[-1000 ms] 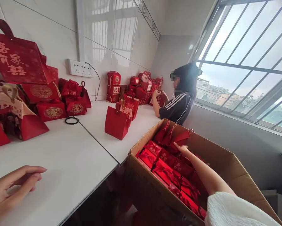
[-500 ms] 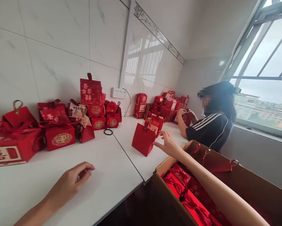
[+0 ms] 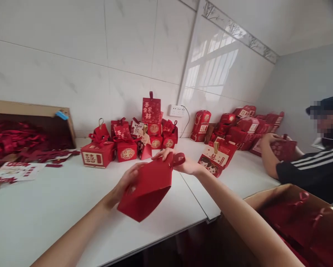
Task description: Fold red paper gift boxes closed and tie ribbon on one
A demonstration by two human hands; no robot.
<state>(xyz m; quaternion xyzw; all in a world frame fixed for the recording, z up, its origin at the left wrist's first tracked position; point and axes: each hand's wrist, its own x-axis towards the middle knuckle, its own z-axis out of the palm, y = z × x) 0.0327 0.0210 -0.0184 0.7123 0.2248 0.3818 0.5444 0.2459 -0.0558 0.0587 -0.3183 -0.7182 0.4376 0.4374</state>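
And at left, loose red strips (image 3: 19, 139), seemingly unused, in the brown carton (image 3: 30, 106); made-up boxes (image 3: 127, 152) line the tiled wall (image 3: 130, 48); over the white surface (image 3: 38, 215), left hand (image 3: 127, 178) and right hand (image 3: 187, 166), grip clamped, have a tilted red box (image 3: 146, 185), apparently folded, contents hidden; rightward, a co-worker (image 3: 299, 165) handles another.

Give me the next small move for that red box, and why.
Probably level the red box over the white table: it's tilted, and the left hand and right hand are both on it, so they could steady it.
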